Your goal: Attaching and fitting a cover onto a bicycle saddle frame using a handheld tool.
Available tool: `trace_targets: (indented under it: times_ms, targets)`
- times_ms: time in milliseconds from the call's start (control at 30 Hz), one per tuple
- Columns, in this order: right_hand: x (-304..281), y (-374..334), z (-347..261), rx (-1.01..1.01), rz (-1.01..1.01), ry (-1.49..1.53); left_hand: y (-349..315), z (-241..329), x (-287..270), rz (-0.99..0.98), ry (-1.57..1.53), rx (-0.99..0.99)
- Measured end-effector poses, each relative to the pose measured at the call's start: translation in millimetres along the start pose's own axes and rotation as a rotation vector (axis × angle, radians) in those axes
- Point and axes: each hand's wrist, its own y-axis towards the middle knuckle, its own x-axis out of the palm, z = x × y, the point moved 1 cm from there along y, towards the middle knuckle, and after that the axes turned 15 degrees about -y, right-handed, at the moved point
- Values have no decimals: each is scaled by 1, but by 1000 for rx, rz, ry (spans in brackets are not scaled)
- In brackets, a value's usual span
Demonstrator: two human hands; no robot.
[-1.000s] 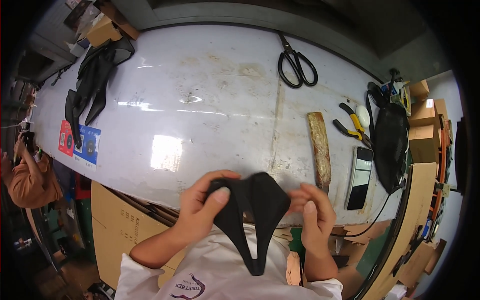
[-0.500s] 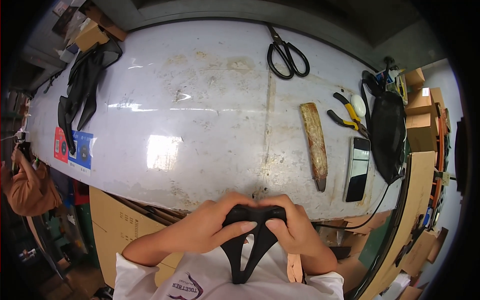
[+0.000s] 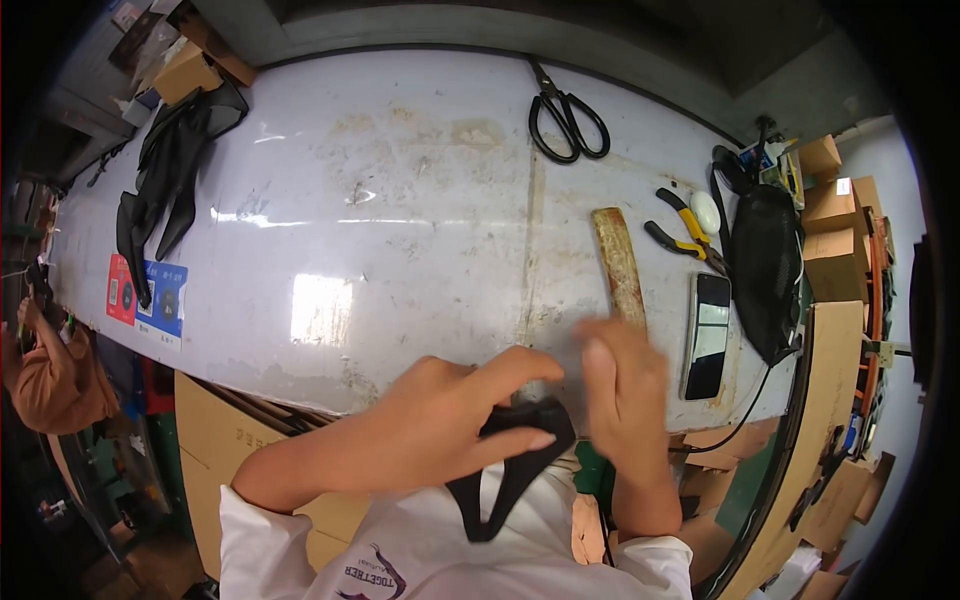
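Far-left corner of the bench point(image 3: 420, 260): box point(image 3: 186, 77), with limp pieces point(image 3: 165, 185) stretching from beside it toward the near edge.
Near edge, left end: cards point(image 3: 172, 322), partly under the limp pieces.
Far edge, right of middle: scissors point(image 3: 546, 100), handles nearward.
Right half: bar point(image 3: 614, 250), left of pliers point(image 3: 697, 250) and phone point(image 3: 708, 340).
Right edge: pouch point(image 3: 765, 265); pliers to its left, phone nearer than pliers.
Before near edge: forked piece point(image 3: 527, 470) in left hand point(image 3: 465, 410), right hand point(image 3: 630, 395) rightward.

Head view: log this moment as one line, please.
left hand: holds black piece | right hand: apart from it, blurred | table: scissors, pliers, phone
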Motion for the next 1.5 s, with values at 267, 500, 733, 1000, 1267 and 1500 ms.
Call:
trace_targets:
  times_ms: [267, 500, 733, 1000, 1267, 1500]
  targets:
    - [22, 4, 51, 91, 103, -482, 25, -41, 8, -345, 106, 18]
    - [3, -36, 47, -6, 379, 1112, 30, -50, 23, -351, 112, -7]
    - [-9, -37, -8, -702, 161, 870, 31, -50, 28, -246, 37, -41]
    - [1, -22, -30, -841, 16, 751, 30, -56, 27, -263, -31, -78]
    - [11, -28, -11, -629, 23, 1187, 22, -67, 25, -225, -83, 13]
    - [17, -34, -30, -728, 394, 775, 29, -56, 23, -280, -102, -112]
